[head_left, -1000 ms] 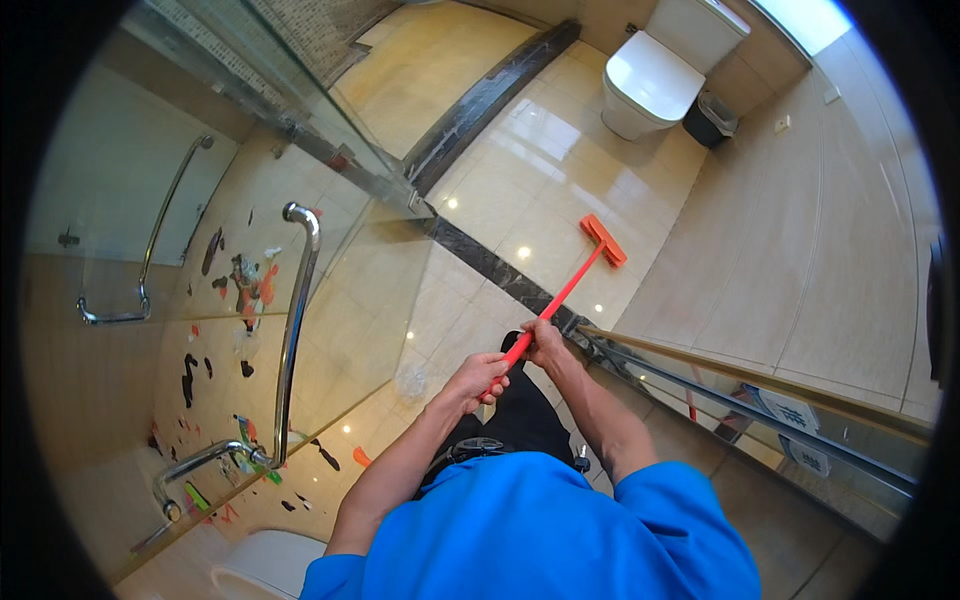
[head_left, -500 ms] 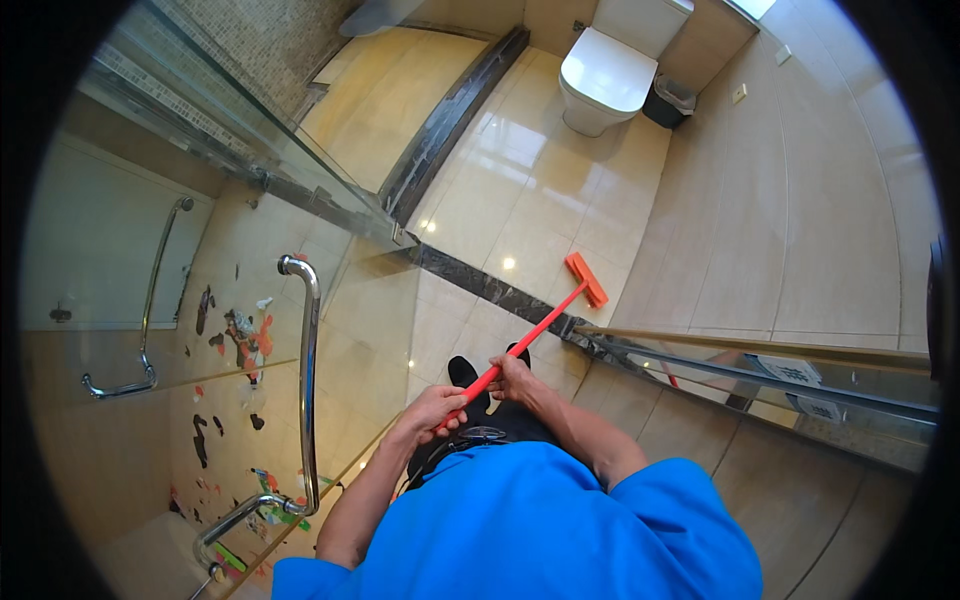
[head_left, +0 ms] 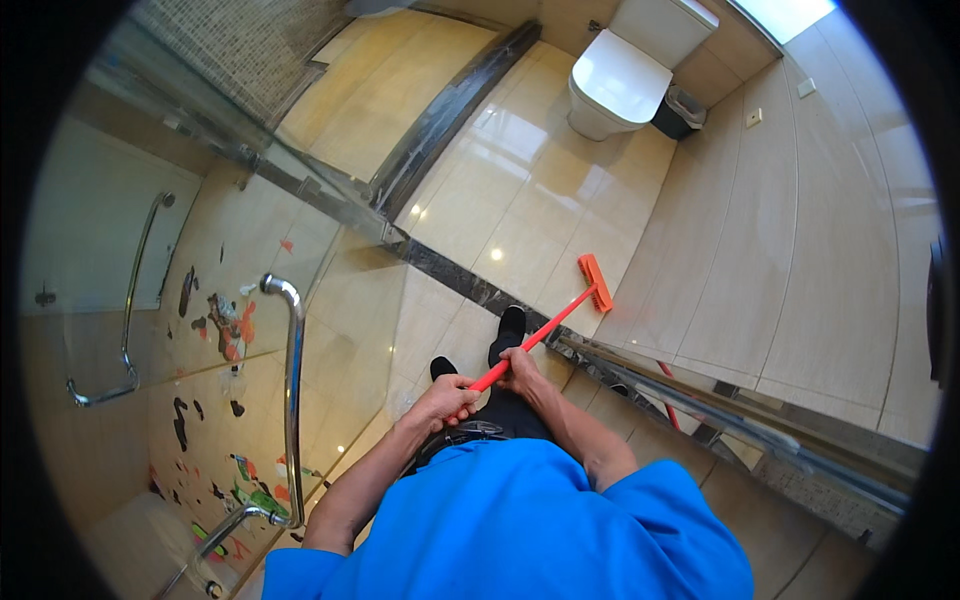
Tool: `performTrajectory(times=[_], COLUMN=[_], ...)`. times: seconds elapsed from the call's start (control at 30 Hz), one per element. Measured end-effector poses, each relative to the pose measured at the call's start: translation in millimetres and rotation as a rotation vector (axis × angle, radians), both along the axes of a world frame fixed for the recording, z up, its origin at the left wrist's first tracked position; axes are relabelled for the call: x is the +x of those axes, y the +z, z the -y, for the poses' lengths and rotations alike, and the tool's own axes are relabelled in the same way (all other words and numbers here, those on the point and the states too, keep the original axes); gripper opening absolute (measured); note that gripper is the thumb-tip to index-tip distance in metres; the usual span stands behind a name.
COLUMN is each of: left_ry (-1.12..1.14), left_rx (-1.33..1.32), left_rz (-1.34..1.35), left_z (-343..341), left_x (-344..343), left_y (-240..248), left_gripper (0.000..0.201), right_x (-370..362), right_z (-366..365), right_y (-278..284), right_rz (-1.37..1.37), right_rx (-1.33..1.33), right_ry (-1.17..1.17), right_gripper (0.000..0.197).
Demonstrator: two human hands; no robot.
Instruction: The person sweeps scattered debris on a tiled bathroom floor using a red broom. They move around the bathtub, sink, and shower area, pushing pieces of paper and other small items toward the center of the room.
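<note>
Both my hands are wrapped round the red handle of a long-handled floor brush [head_left: 556, 322]. My left hand [head_left: 447, 402] closes on the handle's near end, just in front of my waist. Farther along the handle is my right hand [head_left: 518, 370], also closed on it. The brush's orange-red head [head_left: 594, 283] rests on the glossy beige tiles, bristles toward the right wall, just past the dark stone threshold [head_left: 470, 282]. My right shoe [head_left: 508, 330] is by that threshold, and the left shoe [head_left: 443, 367] is a little behind.
On my left stands a glass door with a chrome handle [head_left: 295, 400]; coloured scraps or stickers [head_left: 232, 328] show through it. Another glass panel's edge [head_left: 720, 385] runs along the right. A white toilet [head_left: 620, 80] and a dark bin [head_left: 680, 112] stand ahead, beside a raised dark kerb [head_left: 450, 115].
My right foot has moved forward to the threshold. The view has shifted a little, and both hands keep their hold on the brush, whose head stays near the right wall.
</note>
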State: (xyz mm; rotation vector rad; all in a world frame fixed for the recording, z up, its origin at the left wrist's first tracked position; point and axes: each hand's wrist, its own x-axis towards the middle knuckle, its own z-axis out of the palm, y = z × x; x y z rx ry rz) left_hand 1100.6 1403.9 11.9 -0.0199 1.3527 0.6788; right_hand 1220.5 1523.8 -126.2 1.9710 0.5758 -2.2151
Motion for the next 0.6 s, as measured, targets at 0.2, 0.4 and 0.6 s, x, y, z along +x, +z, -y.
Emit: performTrajectory(times=[0.2, 0.4, 0.6], left_ry=[-0.013, 0.004, 0.031], left_rx=[-0.001, -0.022, 0.026], left_rz=[0.005, 0.002, 0.061], left_z=[-66, -81, -117], left_x=[-31, -29, -49], left_y=[8, 7, 7], left_gripper=[0.022, 0.027, 0.026], right_x=[-16, -14, -28], right_z=[-64, -79, -104], right_y=[-23, -24, -25], right_rz=[-0.147, -0.140, -0.137], right_rx=[-0.109, -0.142, -0.161], right_ry=[-0.178, -0.109, -0.194], right_gripper=[0.010, 0.009, 0.007])
